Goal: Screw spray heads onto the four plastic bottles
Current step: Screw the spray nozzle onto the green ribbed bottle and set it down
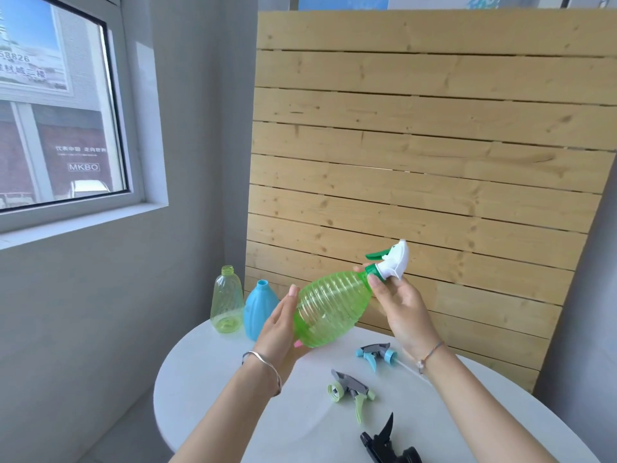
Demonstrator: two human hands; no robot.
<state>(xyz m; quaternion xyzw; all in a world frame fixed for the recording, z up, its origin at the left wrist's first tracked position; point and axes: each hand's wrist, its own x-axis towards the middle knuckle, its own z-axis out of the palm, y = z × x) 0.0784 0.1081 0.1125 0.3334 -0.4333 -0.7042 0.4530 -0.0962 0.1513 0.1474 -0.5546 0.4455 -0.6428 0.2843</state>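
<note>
Left hand [278,329] cups the base of the ribbed green bottle [334,309], palm against the bottom, fingers wrapped round the far side, thumb under. Clamped on it. Right hand [399,310] is closed on the neck end: thumb and fingertips pinch the green collar of the white-and-green spray head [390,260], which sits on the bottle mouth. I can't tell how far the thread is seated.

I see the bottle held in the air above the white round table [233,396], tilted, head end up and to the right, base down-left.

Other bottles stand upright at the table's far left edge, no heads on: a pale yellow-green clear bottle [227,300] and an opaque blue bottle [260,310] just beside it, touching or nearly so.

Loose heads on the table: a blue-and-grey spray head [375,354] under the right wrist, a light-green-and-grey spray head [350,392] nearer the middle, and a black spray head [387,442] at the near edge, partly cut off by the frame.

A wooden slat panel [434,145] stands behind the table, and a window [56,105] is at left.
</note>
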